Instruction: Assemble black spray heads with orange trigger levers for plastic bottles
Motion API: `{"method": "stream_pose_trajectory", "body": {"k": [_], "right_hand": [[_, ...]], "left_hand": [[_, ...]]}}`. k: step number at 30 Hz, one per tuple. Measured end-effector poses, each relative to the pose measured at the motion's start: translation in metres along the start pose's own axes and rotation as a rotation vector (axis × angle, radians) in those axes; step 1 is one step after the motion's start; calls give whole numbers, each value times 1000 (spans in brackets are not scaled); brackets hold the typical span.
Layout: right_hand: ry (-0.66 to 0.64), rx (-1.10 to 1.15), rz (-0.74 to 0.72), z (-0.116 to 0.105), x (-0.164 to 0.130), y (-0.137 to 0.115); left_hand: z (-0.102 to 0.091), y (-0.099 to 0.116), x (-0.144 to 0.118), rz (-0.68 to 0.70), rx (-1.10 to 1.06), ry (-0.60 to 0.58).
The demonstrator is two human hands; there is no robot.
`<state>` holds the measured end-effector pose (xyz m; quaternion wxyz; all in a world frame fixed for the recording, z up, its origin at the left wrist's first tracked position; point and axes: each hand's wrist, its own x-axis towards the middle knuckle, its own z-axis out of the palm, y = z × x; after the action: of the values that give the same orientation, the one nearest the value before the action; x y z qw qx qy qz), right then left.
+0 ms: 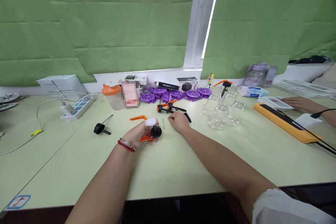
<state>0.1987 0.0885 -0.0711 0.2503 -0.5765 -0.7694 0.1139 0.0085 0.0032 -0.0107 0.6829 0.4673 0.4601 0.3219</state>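
Observation:
My left hand is closed around a black round part with an orange lever. A white piece sits on top of that part, beside my thumb. My right hand rests on the table with its fingers bent together; anything in the fingertips is too small to make out. Between the hands lies a thin metal pin. Just beyond my right hand are black parts with orange levers, and a short black piece is beside it. Another orange lever lies behind my left hand.
Purple plastic parts line the back, near an orange-lidded cup. Clear glass vessels stand right of centre. A black part with a metal rod lies left. An orange power strip and another person's hand are at right.

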Motion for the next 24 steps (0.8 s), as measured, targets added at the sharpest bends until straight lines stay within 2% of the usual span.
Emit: {"method": "stream_pose_trajectory", "body": {"k": [11, 14, 17, 20, 24], "right_hand": [[0, 104, 32, -10, -8, -4], [30, 382, 17, -10, -11, -2], [-15, 780, 91, -13, -15, -7], [-159, 1041, 125, -22, -21, -17], [-364, 1197, 33, -34, -30, -27]], "left_hand": [[3, 3, -1, -37, 1, 19], [2, 2, -1, -33, -9, 10], [2, 2, -1, -38, -6, -9], [1, 1, -1, -36, 8, -19], [2, -1, -1, -36, 42, -44]]}}
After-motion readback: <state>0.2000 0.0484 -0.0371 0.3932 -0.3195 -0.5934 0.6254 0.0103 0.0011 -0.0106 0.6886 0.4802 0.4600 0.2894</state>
